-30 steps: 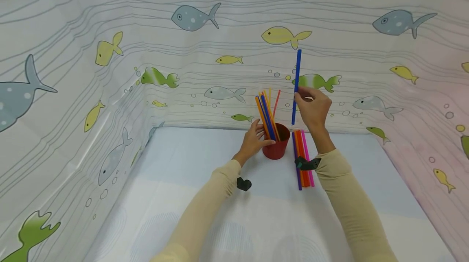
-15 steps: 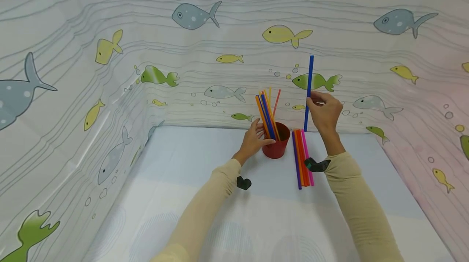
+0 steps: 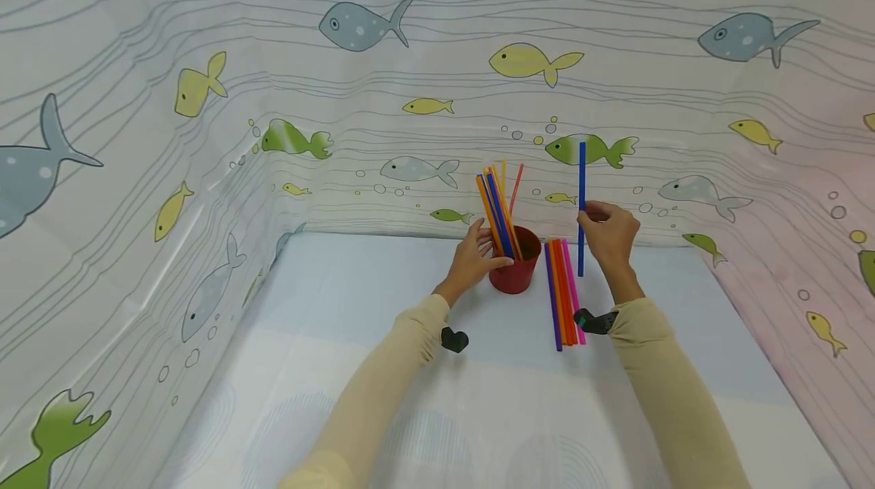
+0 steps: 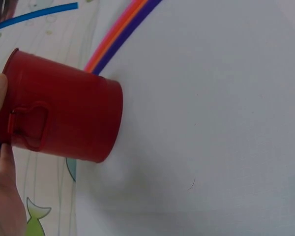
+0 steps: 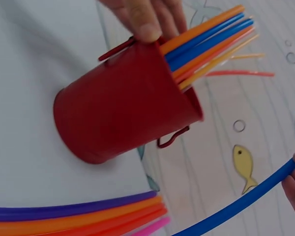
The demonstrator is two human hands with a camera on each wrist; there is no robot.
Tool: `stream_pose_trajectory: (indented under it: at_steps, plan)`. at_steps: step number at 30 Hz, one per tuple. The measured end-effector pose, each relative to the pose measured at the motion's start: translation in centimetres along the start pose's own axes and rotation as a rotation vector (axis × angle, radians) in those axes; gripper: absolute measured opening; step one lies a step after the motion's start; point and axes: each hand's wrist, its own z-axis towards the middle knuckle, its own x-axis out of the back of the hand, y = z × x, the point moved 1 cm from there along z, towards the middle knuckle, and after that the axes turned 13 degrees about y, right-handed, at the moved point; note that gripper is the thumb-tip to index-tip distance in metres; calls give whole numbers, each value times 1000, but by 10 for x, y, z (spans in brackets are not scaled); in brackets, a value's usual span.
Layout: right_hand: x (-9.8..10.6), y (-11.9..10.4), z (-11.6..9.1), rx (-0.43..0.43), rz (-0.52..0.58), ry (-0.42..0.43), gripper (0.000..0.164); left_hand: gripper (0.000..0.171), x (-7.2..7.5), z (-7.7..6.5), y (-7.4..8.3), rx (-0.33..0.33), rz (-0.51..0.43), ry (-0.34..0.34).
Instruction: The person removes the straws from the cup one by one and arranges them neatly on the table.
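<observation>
My left hand [image 3: 472, 257] grips the rim of a small red metal bucket [image 3: 514, 276] from its left side; in the right wrist view the thumb lies over the rim. Several orange, blue, yellow and red straws [image 5: 211, 42] lean out of the bucket. Between thumb and fingers, my right hand [image 3: 611, 235] pinches a blue straw [image 3: 582, 178], upright, to the right of the bucket. Its lower end is close to the pink straw [image 3: 570, 276] in the row on the table.
Right of the bucket, purple [image 3: 553, 295], orange and red straws lie side by side with the pink one on the white table [image 3: 383, 299]. Behind them rises a wall covering [image 3: 437, 33] printed with fish. A dark device sits at each wrist.
My right hand has carried the blue straw to the right, then lowered it toward the row of straws. My left hand stays on the bucket.
</observation>
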Motion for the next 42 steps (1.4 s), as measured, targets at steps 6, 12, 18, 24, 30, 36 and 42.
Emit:
stream_pose_trajectory:
  at_steps: [6,12,18,24,30,36,42]
  plan:
    - [-1,17,-10,-63,-45,-61,31,101,0,0,-4,5,9,-2]
    - [0,30,-15,-120,-135,-147,34,101,0,1,-3,-14,-25,-5]
    - [1,44,-21,-136,-193,-213,32,100,0,0,-2,-9,-39,-8]
    - [1,57,-26,-166,-250,-268,31,100,1,0,-1,-2,-38,-14]
    - [4,66,-32,-222,-287,-326,32,99,1,1,0,-9,-36,-15]
    - [4,75,-38,-268,-297,-362,33,99,2,1,0,-9,-33,-17]
    - [4,83,-45,-302,-307,-381,34,99,1,1,-1,-10,-41,-19]
